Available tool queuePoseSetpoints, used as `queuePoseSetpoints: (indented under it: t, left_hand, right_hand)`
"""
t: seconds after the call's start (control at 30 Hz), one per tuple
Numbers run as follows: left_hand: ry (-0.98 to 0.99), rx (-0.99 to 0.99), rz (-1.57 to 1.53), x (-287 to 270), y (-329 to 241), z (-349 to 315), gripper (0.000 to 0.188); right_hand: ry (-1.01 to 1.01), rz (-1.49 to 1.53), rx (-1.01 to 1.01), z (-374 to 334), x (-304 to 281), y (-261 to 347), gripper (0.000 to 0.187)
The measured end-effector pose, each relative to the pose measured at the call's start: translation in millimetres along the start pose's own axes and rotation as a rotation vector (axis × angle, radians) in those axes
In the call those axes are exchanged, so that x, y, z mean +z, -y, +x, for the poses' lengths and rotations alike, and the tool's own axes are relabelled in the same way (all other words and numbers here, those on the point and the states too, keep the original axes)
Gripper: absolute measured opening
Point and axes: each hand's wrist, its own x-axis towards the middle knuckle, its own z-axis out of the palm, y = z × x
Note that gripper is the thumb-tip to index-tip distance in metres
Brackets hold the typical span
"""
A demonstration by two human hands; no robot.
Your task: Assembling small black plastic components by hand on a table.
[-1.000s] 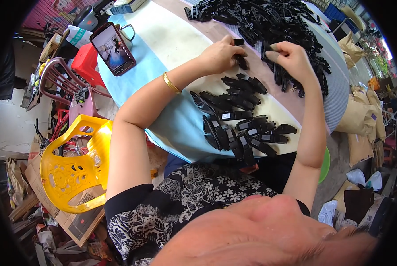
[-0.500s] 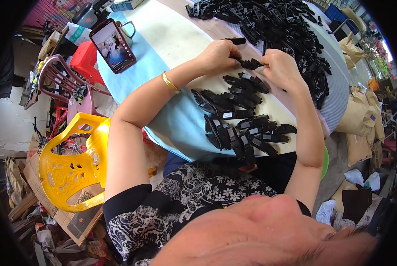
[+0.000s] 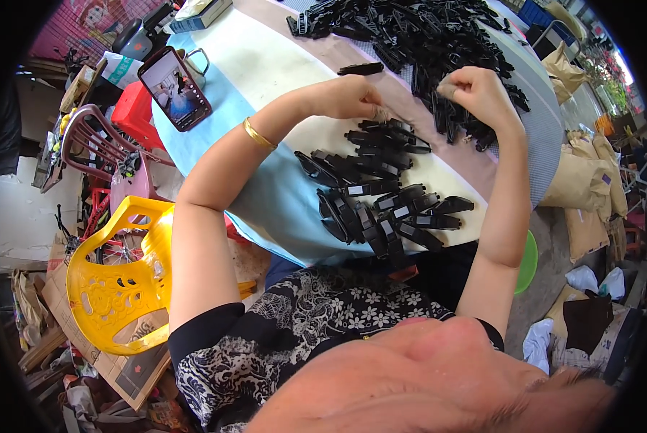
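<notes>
My left hand (image 3: 348,99), with a gold bangle on the wrist, is at the far end of a near group of slim black plastic parts (image 3: 377,160). Its fingers are bent down and pinched at the end of one black part (image 3: 392,128). My right hand (image 3: 478,95) is over the near edge of a large heap of similar black parts (image 3: 410,29). Those fingers are curled together; whether anything is between them is hidden. One single black part (image 3: 360,68) lies on the cloth beyond my left hand. Several parts in the near group bear small pale rectangles.
A striped cloth (image 3: 265,54) covers the round table. A phone (image 3: 175,89) leans against a metal mug (image 3: 196,61) at the far left, near a box (image 3: 201,16). A yellow chair (image 3: 121,278) stands left, a green basin (image 3: 527,263) right, with brown paper sacks (image 3: 579,180) beyond.
The hands have parted from the black part they both held. My left hand has come down to the near group; my right hand has moved right, to the heap. The view has shifted slightly.
</notes>
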Motion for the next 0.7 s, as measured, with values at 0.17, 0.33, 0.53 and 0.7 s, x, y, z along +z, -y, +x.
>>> queuePoseSetpoints:
  t: [0.17,0.33,0.53,0.7]
  left_hand:
    - [-0.412,0.317,0.255,14,-3,57,0.033]
    - [-0.325,0.131,0.264,21,-5,84,0.053]
    - [-0.585,0.123,0.221,22,7,76,0.046]
    - [-0.506,-0.203,-0.08,4,10,31,0.046]
  right_hand:
    - [0.016,-0.407,-0.085,-3,27,14,0.024]
    - [-0.083,-0.623,-0.075,2,56,14,0.017]
    - [-0.224,-0.295,-0.309,10,41,-2,0.012]
    - [-0.395,0.208,-0.148,19,41,-1,0.018]
